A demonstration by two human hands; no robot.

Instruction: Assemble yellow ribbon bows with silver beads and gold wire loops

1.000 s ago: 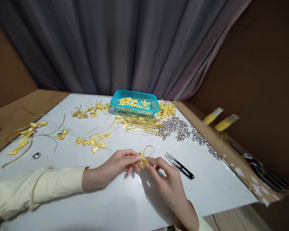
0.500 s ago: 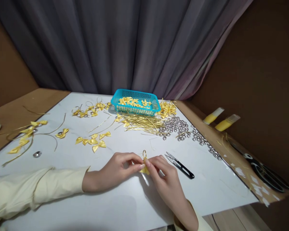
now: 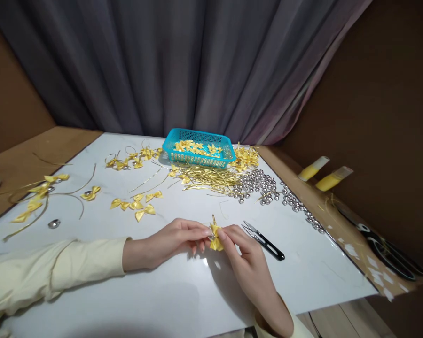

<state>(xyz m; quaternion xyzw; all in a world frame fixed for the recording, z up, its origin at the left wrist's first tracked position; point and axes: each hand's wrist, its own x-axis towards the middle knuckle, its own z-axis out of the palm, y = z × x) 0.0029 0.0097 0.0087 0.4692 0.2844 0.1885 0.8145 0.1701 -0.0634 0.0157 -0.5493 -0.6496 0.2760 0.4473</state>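
Observation:
My left hand [image 3: 176,239] and my right hand [image 3: 245,251] meet just above the white table top [image 3: 183,291], near its front middle. Between their fingertips they pinch a small yellow ribbon bow [image 3: 215,237] with a gold cord loop sticking up from it and a small silver bead at its left side. Both sleeves are pale yellow. Black thread snips [image 3: 264,240] lie on the table just right of my right hand.
A turquoise basket [image 3: 197,149] of yellow bows stands at the back. In front of it lie gold cords [image 3: 211,179] and silver beads [image 3: 257,185]. Loose bows [image 3: 137,206] and finished pieces lie to the left. Two yellow tubes [image 3: 324,176] and black scissors [image 3: 384,246] lie at the right.
The gold loop on the bow has shrunk from a wide ring to a small loop. My hands stayed together at the same spot, turning the bow.

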